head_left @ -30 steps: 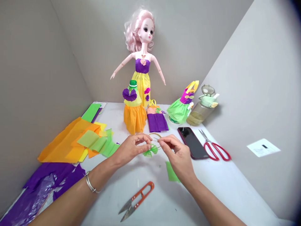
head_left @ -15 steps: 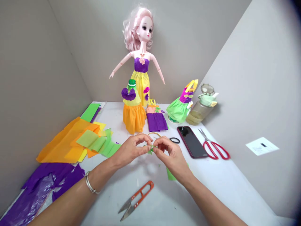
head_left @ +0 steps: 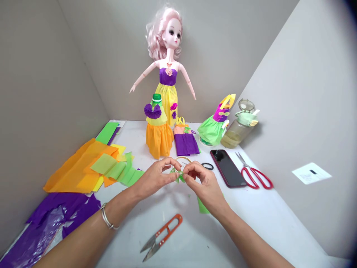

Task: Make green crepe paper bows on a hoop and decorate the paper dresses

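Observation:
Above the white table (head_left: 251,219), my left hand (head_left: 156,176) and my right hand (head_left: 205,186) meet fingertip to fingertip. Both pinch a small green crepe-paper bow (head_left: 177,176) between them. A silver bangle (head_left: 107,217) sits on my left wrist. Behind the fingers lies a thin gold ring (head_left: 182,160). A green paper scrap (head_left: 201,206) lies partly hidden under my right hand. Orange thread snips (head_left: 161,238) rest on the table below my hands.
A pink-haired doll (head_left: 167,74) in a purple and yellow dress stands at the back. Paper dresses in orange (head_left: 158,136), purple (head_left: 185,143) and green (head_left: 213,128) stand before it. A phone (head_left: 227,167), red scissors (head_left: 255,173), a black band (head_left: 206,166), a bottle (head_left: 240,126) lie right. Crepe sheets (head_left: 80,167) pile left.
My hands have come together on the green bow, which was spread open a second ago and is now pinched tight. The black band has come into sight beside my right hand.

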Demonstrator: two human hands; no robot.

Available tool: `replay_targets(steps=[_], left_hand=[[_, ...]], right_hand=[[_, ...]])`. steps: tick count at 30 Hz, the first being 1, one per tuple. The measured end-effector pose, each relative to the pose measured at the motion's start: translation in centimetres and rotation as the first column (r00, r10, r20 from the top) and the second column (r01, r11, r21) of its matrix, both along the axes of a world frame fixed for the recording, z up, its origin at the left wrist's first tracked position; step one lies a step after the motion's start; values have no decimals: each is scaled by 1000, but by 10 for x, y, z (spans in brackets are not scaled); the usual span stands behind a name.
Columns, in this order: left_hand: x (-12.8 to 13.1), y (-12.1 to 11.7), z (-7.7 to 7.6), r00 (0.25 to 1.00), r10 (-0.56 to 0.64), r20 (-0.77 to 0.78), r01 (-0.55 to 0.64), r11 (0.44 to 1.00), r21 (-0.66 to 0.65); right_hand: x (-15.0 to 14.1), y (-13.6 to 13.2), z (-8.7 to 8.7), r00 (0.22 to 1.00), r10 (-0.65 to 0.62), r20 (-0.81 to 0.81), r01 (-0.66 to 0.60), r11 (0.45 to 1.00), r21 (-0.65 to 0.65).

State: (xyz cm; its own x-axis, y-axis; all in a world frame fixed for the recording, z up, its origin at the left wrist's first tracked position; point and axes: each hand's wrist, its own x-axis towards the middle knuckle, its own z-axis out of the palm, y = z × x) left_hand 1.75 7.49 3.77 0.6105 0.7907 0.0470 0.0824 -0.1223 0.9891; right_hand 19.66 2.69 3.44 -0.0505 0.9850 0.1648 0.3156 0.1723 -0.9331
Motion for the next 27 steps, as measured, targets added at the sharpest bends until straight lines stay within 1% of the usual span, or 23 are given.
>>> replay_targets(steps=[3, 7, 16, 20, 23, 27], left_hand=[[1, -1, 1, 1000, -1, -26, 2, 1000, 18], [1, 0, 0, 998, 26, -58, -24, 999, 28], [1, 0, -3, 999, 11, -39, -10, 1000, 27], [1, 2, -5, 1000, 10, 18, -10, 1000, -12], [0, 2, -4, 999, 37, 38, -35, 998, -47], [1, 3, -4, 996, 81, 36, -77, 994, -80]], right_hand=[[-1, 0, 2, 1000, 0, 8, 0, 1000, -3], [-2, -1, 3, 1000, 6, 17, -6, 1000, -5], [0, 0, 1, 999, 23, 30, -23, 1000, -4], [-1, 1, 4, 1000, 2, 7, -2, 1000, -15], [0, 1, 6, 1000, -5, -15, 4, 999, -33], [1, 1, 5, 999, 34, 14, -33, 998, -58]])
